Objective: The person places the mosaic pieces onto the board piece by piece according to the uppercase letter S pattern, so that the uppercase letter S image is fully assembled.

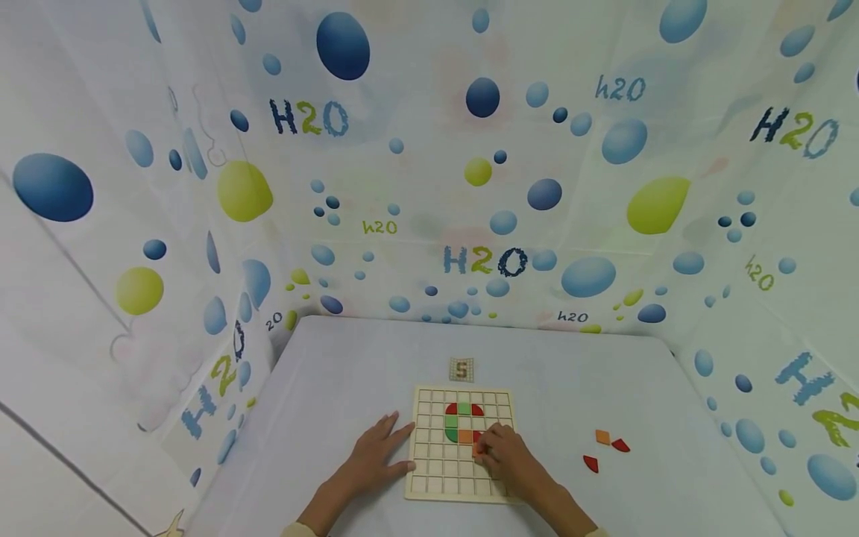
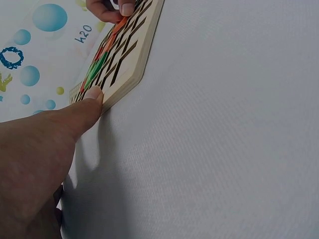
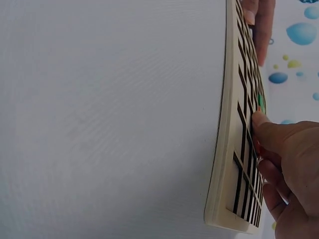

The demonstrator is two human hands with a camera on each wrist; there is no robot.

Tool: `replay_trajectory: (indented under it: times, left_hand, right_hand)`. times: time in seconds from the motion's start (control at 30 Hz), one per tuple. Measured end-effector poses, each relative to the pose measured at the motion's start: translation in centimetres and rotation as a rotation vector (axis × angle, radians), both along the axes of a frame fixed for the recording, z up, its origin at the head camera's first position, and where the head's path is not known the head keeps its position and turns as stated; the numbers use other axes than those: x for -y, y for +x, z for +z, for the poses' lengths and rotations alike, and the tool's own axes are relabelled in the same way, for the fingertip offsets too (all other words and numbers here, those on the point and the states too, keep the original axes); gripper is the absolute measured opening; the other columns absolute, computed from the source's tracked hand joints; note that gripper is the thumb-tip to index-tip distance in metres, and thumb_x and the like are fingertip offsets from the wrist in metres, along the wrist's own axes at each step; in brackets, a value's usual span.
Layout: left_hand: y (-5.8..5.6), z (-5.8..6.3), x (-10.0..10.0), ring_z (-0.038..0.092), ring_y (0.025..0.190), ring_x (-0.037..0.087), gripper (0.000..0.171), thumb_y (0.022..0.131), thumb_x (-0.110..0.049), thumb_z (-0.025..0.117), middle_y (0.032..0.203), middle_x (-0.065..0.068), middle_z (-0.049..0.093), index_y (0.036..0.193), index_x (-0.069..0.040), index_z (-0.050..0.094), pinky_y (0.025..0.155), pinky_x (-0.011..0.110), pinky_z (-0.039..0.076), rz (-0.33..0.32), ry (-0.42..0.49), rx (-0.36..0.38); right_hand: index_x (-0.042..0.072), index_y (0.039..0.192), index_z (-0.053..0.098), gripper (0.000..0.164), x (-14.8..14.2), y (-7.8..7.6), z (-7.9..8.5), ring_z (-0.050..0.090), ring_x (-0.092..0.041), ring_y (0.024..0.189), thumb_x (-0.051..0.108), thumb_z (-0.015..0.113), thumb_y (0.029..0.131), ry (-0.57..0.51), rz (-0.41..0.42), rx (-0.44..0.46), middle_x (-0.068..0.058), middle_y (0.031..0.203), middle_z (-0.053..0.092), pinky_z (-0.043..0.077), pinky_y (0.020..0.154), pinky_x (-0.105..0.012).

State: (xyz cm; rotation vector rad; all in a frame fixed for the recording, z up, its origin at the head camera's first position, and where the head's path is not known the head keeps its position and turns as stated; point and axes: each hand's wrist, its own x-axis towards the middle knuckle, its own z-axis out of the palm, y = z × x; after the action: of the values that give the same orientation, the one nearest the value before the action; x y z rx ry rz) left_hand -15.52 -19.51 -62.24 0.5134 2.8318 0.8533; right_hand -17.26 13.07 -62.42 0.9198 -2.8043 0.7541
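Observation:
A pale wooden grid board (image 1: 429, 477) lies on the table. Red, light green, dark green and orange tiles form a curved shape in its cells. With its fingers spread, my left hand (image 1: 372, 456) touches the board's left edge; its thumb (image 2: 93, 95) rests on the rim in the left wrist view. Over the right half of the board, my right hand (image 1: 511, 459) pinches an orange tile (image 1: 476, 450) at the lower end of the shape. That hand partly covers the tile and a red tile (image 1: 477, 435) just above it.
Beyond the board lies a small square card (image 1: 461, 369) with an S-like figure on a grid. To the right are a loose orange square tile (image 1: 602, 437) and two red rounded tiles, one nearer (image 1: 590, 464). A patterned curtain (image 1: 416, 171) surrounds the white table (image 1: 557, 373).

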Motion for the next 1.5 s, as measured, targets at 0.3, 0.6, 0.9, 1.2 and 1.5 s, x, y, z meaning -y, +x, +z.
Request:
replay_trajectory:
  times: [0.3, 0.6, 0.9, 1.2, 1.5]
  left_hand:
    - [0.0, -0.2, 0.1, 0.028, 0.157, 0.048, 0.077, 0.095, -0.059, 0.071, 0.169, 0.023, 0.033, 0.158, -0.019, 0.05, 0.12, 0.073, 0.028, 0.001, -0.002, -0.007]
    - [0.1, -0.3, 0.2, 0.029, 0.156, 0.05, 0.077, 0.095, -0.057, 0.072, 0.168, 0.025, 0.034, 0.158, -0.017, 0.051, 0.119, 0.074, 0.028, -0.011, 0.019, -0.016]
    - [-0.2, -0.5, 0.2, 0.028, 0.157, 0.048, 0.077, 0.096, -0.058, 0.071, 0.169, 0.023, 0.034, 0.158, -0.019, 0.05, 0.121, 0.072, 0.028, -0.002, 0.003, -0.004]
    - [-0.1, -0.5, 0.2, 0.029, 0.156, 0.048, 0.077, 0.096, -0.057, 0.072, 0.168, 0.024, 0.034, 0.158, -0.018, 0.05, 0.12, 0.072, 0.029, -0.005, 0.006, -0.01]
    - [-0.1, -0.5, 0.1, 0.029, 0.157, 0.048, 0.077, 0.096, -0.057, 0.071, 0.169, 0.023, 0.034, 0.158, -0.018, 0.05, 0.12, 0.072, 0.029, -0.008, 0.002, -0.011]
  right_hand:
    - [0.021, 0.104, 0.073, 0.016, 0.1, 0.3, 0.2, 0.052, -0.004, 0.089, 0.017, 0.084, 0.092, 0.025, 0.043, -0.095, 0.012, 0.098, 0.063, 0.053, 0.077, -0.026]
    - [0.025, 0.106, 0.073, 0.018, 0.0, 0.6, 0.4, 0.054, -0.004, 0.089, 0.02, 0.084, 0.092, 0.067, 0.018, -0.089, 0.014, 0.1, 0.066, 0.052, 0.076, -0.026]
    - [0.023, 0.116, 0.079, 0.022, 0.0, 0.7, 0.8, 0.056, -0.007, 0.09, 0.022, 0.082, 0.094, 0.115, 0.006, -0.099, 0.01, 0.103, 0.067, 0.052, 0.076, -0.027]
    - [0.02, 0.123, 0.081, 0.031, -0.4, 0.9, 0.5, 0.056, -0.007, 0.091, 0.017, 0.083, 0.092, 0.124, 0.024, -0.102, 0.007, 0.104, 0.066, 0.053, 0.076, -0.025]
    - [0.012, 0.117, 0.083, 0.025, -0.3, 1.1, 0.5, 0.065, -0.012, 0.095, 0.013, 0.084, 0.092, 0.058, -0.005, -0.107, 0.003, 0.105, 0.07, 0.06, 0.082, -0.03]
